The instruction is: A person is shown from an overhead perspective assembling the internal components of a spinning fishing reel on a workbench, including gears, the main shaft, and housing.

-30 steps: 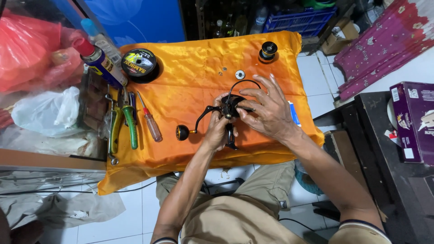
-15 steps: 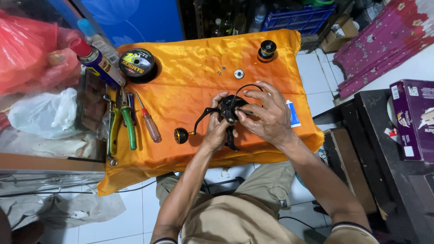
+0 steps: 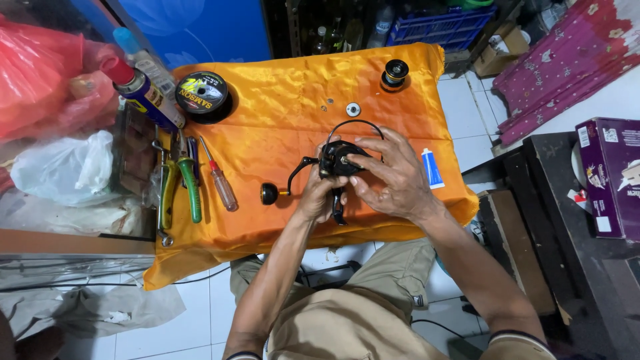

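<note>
Both of your hands meet on the black metal spinning fishing reel (image 3: 337, 163) above the orange satin-covered surface (image 3: 280, 127). Your left hand (image 3: 320, 197) grips its stem from below, fingers wrapped tight; your right hand (image 3: 390, 177) pinches the body (crank knob pointing left). One small blue tube (image 3: 431, 168) lies just beside your right hand.

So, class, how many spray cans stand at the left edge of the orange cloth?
2: a red-capped spray can beside the line spool, and a blue-capped can just behind it. Others may hide behind the red bags.
</note>
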